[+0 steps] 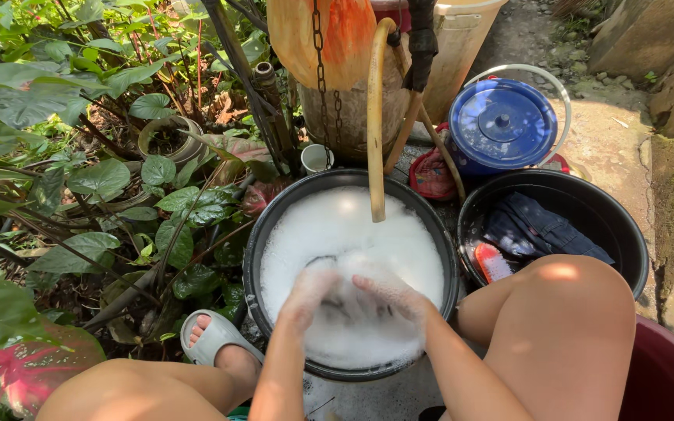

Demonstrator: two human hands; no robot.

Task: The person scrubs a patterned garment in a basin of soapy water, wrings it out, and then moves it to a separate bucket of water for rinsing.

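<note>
Head camera, looking down from my own eyes: I am squatting outdoors over a round black wash basin point(253, 257) full of white soap suds point(337, 226), which sits at the centre of the view. My left hand point(308, 290) and my right hand point(390, 292) are both in the foam, coated in lather, close together with a dark wet piece of cloth point(345, 304) bunched between them. Both hands seem to grip the cloth, though the suds hide the fingers, so I cannot tell how tightly they close on it. A yellowish hose point(375, 117) hangs down from 12 o'clock, its open end just above the suds.

At 3 o'clock from the basin, just beside it, stands a second black tub point(587, 195) holding dark blue clothes point(544, 230) and a red scrub brush point(493, 263). My right knee point(563, 312) overlaps that tub's near rim. At 1 o'clock sits a blue bucket with a lid point(501, 125) and a white wire handle. A small white cup point(315, 158) stands at 12 o'clock, just beyond the basin's far rim, in front of an orange sack point(337, 39) with a chain hanging down it.

From 9 to 11 o'clock there are thick green leafy plants point(103, 179). My left foot in a pale grey slide sandal point(211, 337) rests at 8 o'clock, near the basin. A dark red tub point(665, 382) shows at 4 o'clock, at the frame's corner.
</note>
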